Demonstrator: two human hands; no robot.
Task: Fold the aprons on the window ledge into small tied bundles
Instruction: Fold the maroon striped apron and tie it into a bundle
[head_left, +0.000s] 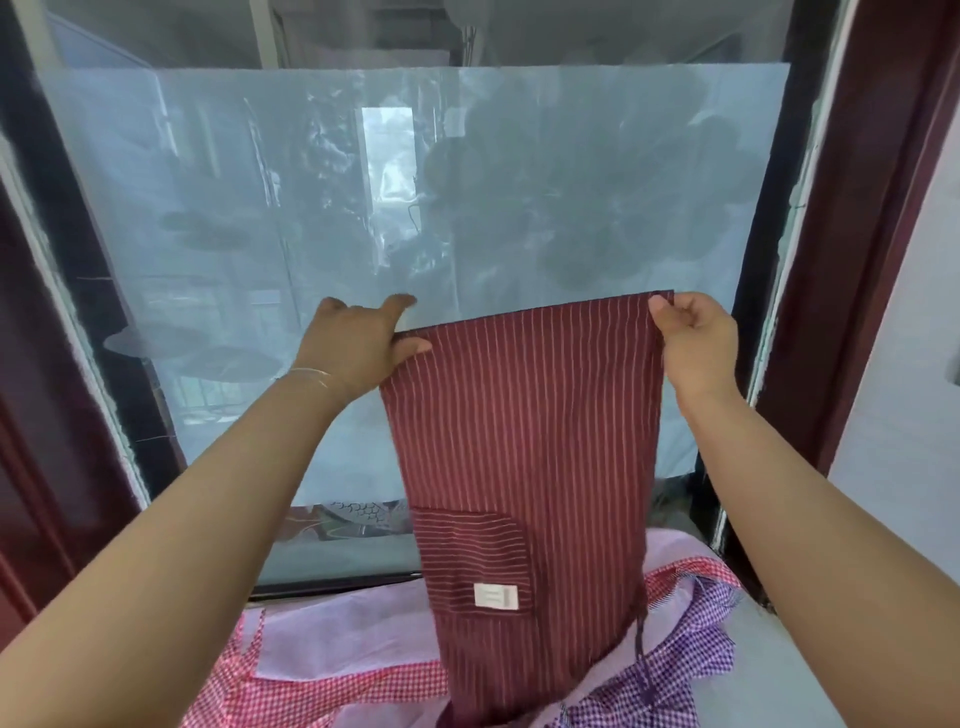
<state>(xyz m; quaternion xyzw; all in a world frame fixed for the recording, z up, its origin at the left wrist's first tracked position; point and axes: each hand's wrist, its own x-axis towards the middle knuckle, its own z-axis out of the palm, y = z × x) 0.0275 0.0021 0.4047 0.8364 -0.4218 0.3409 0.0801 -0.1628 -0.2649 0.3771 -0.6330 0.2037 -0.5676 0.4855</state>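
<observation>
A dark red striped apron hangs lengthwise in the centre of the frame, held up in front of the window. It carries a pocket at lower centre with crosswise stripes and a pale label; a dark tie string dangles from its right edge. The left hand pinches the upper left corner between thumb and fingers, with a thin bracelet on that wrist. The right hand grips the upper right corner, fingers curled over the gathered cloth. The hands are held apart, and the top edge runs slanted between them, higher on the right. The apron's lower end reaches a heap of other aprons on the window ledge at the bottom of the frame: a red checked one at lower left, a purple checked one at lower right, and pale lilac cloth between. A frosted film covers most of the pane. Dark red frame borders the window on both sides.
</observation>
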